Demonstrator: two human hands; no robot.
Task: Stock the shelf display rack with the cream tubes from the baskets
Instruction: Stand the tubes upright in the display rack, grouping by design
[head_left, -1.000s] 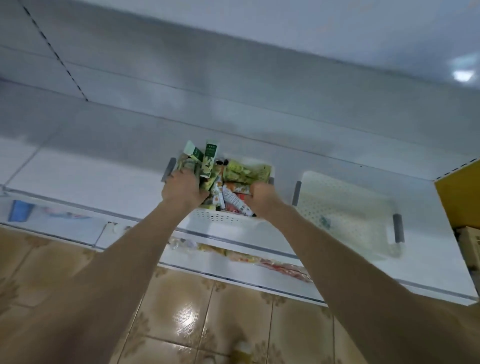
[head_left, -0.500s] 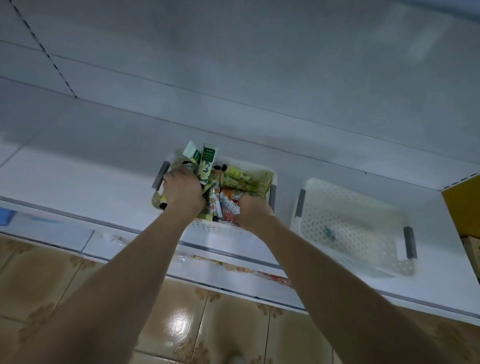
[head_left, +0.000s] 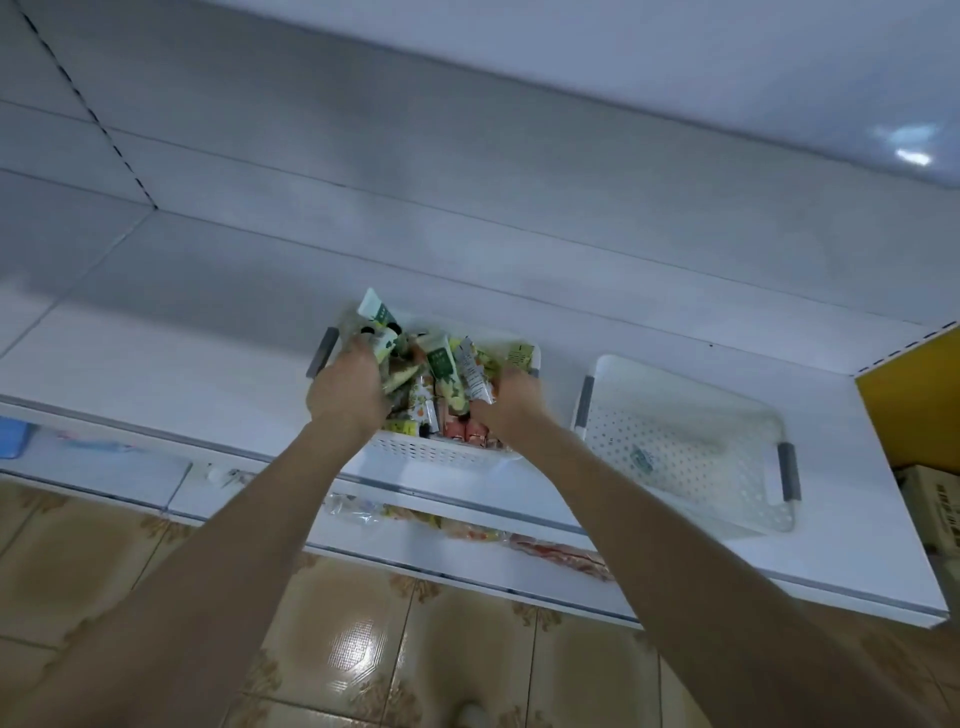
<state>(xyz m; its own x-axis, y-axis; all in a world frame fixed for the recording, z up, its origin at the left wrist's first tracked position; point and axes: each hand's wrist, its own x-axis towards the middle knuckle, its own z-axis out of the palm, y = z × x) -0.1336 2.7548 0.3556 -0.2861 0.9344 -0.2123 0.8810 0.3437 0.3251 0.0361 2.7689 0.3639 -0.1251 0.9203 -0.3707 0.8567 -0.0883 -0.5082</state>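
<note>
A white perforated basket (head_left: 441, 453) with grey handles stands on the white shelf (head_left: 208, 374), heaped with cream tubes (head_left: 447, 410) in green, white and orange. My left hand (head_left: 348, 392) grips a bunch of green-and-white tubes (head_left: 382, 332) at the basket's left side, their ends sticking up. My right hand (head_left: 511, 397) holds a few tubes (head_left: 470, 371) at the basket's right side, among them a white one with small print. The fingers of both hands are hidden among the tubes.
A second white basket (head_left: 685, 441), nearly empty with one small item inside, sits to the right. A yellow panel (head_left: 914, 405) and a cardboard box (head_left: 930, 499) are at far right. Packets (head_left: 550, 551) lie on a lower shelf. Tiled floor (head_left: 363, 623) below.
Both hands have gathered and lifted more tubes; the right hand now has upright tubes in its grip. The view shifted slightly.
</note>
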